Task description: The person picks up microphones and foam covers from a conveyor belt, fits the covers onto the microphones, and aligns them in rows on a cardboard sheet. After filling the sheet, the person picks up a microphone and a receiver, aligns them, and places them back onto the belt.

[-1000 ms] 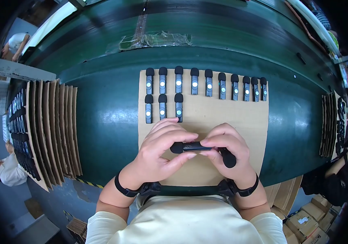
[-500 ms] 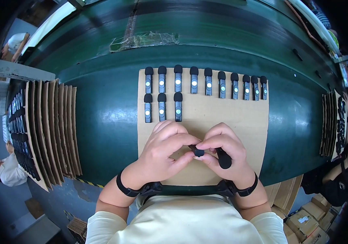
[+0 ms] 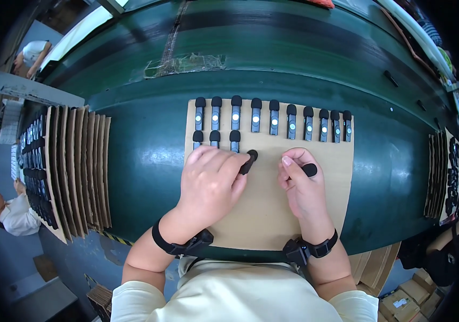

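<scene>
A tan cardboard sheet lies before me with small black clip-on microphones on it, each with a foam cap and most with a pale round dot. They form a full far row and a shorter second row at the left. My left hand pinches another clip-on microphone beside the right end of the second row; its foam cap points away from me. Closed at the right is my right hand, gripping one more microphone, whose black foam cap sticks out; its body is mostly hidden by the fingers.
Upright cardboard sheets stand close together at the left, the outermost bearing microphones. A similar stack is at the far right. The green work surface runs underneath. Other people work at the left and right edges; cartons sit lower right.
My hands have come apart. The left has moved away from me toward the second row with a microphone, now turned cap outward; the right has moved slightly right, still holding its microphone.
</scene>
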Available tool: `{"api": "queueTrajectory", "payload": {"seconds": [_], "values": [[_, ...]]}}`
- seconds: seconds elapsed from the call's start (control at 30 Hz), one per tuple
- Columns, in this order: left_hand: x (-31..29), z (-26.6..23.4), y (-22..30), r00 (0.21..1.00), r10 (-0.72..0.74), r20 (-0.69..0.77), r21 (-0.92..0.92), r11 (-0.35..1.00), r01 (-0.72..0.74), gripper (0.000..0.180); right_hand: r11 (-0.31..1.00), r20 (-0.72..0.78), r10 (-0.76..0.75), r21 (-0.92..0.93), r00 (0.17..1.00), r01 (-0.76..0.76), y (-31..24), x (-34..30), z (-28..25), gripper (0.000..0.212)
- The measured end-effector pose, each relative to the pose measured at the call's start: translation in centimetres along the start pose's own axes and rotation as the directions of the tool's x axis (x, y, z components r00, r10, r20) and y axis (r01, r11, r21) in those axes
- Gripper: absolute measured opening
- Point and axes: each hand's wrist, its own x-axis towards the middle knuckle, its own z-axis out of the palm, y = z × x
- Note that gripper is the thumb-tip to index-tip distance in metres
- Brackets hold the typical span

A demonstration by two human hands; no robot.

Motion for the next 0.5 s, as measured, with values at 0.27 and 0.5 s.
{"api": "queueTrajectory", "payload": {"seconds": [0.27, 0.5], "values": [[-0.2, 0.7, 0.1, 0.986, 0.130, 0.105, 0.229, 0.962, -0.151, 0.032, 1.000, 0.003, 0.005, 0.024, 1.000, -0.005, 0.0, 0.1, 0.0, 0.007], [-1.0, 0.9, 1.0, 0.977, 0.090, 0.193, 0.207, 0.970, -0.130, 0.032, 1.000, 0.030, 0.011, 0.023, 0.999, -0.012, 0.1, 0.3, -0.4, 0.007]]}}
